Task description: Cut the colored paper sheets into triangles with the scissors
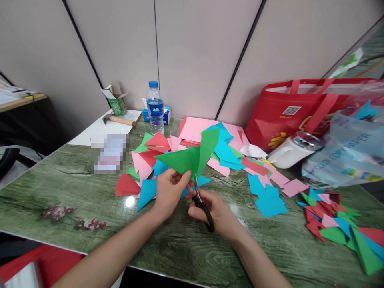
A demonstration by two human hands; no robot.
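My left hand pinches the lower edge of a green sheet of paper, which is raised above the table and split into two flaps leaning apart. In my right hand is a pair of scissors with black handles, my fingers through the loops. Its blades point up and meet the paper's lower edge beside my left fingers. How far apart the blades are, I cannot tell. Below and behind the green sheet lie blue cut pieces, red pieces and pink pieces.
A water bottle stands at the back near a hammer and a small green box. To the right are a red bag, a white mug, a plastic paper pack and a scrap heap.
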